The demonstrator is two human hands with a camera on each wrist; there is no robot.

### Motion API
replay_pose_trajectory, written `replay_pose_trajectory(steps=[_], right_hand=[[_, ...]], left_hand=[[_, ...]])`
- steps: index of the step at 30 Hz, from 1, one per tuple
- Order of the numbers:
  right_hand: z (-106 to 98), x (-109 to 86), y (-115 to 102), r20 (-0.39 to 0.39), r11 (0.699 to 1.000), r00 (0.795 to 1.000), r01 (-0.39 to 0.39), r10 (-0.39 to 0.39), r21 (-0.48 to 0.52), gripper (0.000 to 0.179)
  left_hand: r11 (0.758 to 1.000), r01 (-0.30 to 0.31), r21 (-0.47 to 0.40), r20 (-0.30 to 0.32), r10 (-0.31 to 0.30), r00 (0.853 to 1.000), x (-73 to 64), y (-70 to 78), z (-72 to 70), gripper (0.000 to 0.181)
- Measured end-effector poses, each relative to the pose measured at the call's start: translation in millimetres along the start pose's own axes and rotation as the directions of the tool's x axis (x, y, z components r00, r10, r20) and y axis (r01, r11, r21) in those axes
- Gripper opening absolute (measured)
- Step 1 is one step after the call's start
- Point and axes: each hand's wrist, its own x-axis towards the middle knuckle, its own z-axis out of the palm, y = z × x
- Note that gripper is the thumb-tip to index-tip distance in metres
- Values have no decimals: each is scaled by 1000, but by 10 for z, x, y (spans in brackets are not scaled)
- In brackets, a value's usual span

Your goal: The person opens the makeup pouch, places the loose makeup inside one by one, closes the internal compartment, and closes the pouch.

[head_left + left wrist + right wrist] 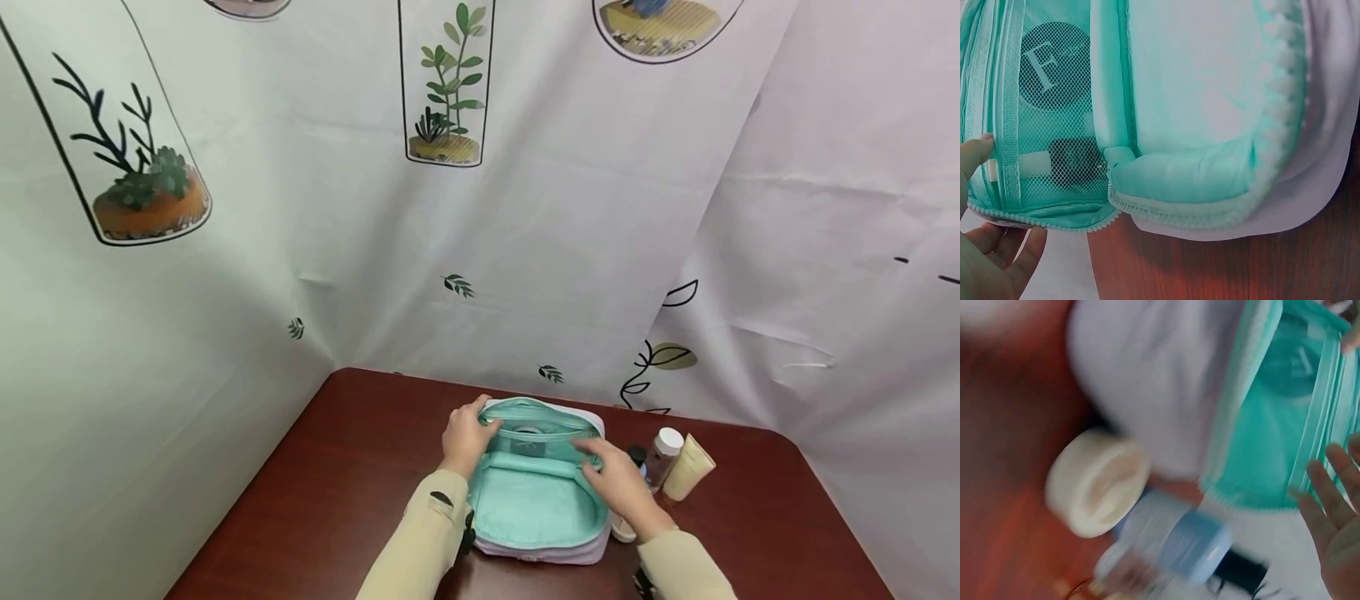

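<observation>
A cosmetic bag [540, 548], lilac outside and mint green inside, lies unzipped on the table with its lid raised toward the wall. The lid's mesh pocket holds a dark round disc [1055, 65] marked with an F and a small dark bottle with a white cap [1075, 162]. My left hand [465, 435] grips the lid's left edge, thumb on the inside and fingers behind. My right hand [618, 482] is by the lid's right side, fingers spread and holding nothing, fingertips close to the mesh pocket's zip in the right wrist view.
Right of the bag stand a clear bottle with a white cap [664, 454] and a cream tube [690, 469]. A blue bottle with a black cap [1194, 547] and a round off-white container [1094, 481] are close to the bag's right side. A printed cloth [570, 250] hangs behind the table.
</observation>
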Motion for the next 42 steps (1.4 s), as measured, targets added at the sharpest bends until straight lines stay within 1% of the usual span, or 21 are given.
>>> replay_pose_trajectory(steps=[2,4,6,9,12,14,16,21,24,27,30,33,36,38,40,42], right_hand=[[-75,-113,122,-2,999,999,-38,38,-10,25],[-116,-237,266,-9,998,999,-54,53,-41,23],[-128,-357,410,0,995,997,-72,72,-73,23],[-90,-515,624,43,993,994,-96,99,-71,29],[-18,-626,779,97,992,988,-119,123,-48,39],[41,-651,827,105,991,985,-133,134,-24,45],[80,-654,845,101,990,985,-138,140,-27,46],[93,-629,802,62,989,987,-145,147,-32,52],[71,-633,752,55,989,988,-146,145,11,53],[45,-640,699,67,991,991,-119,115,63,51],[-24,-596,627,49,996,997,-57,53,70,51],[-135,-499,516,20,999,999,27,-28,43,48],[-248,-363,371,38,996,996,85,-85,22,42],[-298,-268,271,78,996,993,86,-88,25,39],[-317,-175,174,113,998,991,62,-66,33,37],[-304,-80,89,111,999,993,37,-40,33,36]], left_hand=[[1000,5,4,1,-5,1000,18,6,-2,46],[1000,8,2,-1,-8,1000,29,12,-11,46],[1000,9,2,-2,-9,1000,37,15,-18,47],[1000,9,-10,1,-9,1000,35,12,-12,48],[1000,14,-15,9,-14,1000,24,9,14,48],[1000,22,-16,8,-22,1000,19,1,12,48],[999,28,-19,4,-28,1000,17,2,14,47],[999,39,-27,-3,-39,999,13,21,23,45],[999,40,-26,-1,-40,999,3,21,24,46],[999,45,-24,-6,-45,999,-16,9,15,46],[998,46,-31,-11,-46,999,-10,17,8,47],[998,38,-43,-17,-38,999,-10,25,12,49],[999,29,-42,-36,-31,999,-16,30,32,50],[999,34,-38,-49,-36,998,-31,37,43,50],[999,37,-31,-55,-39,998,-51,44,53,51],[999,36,-28,-57,-37,998,-69,57,58,51]])
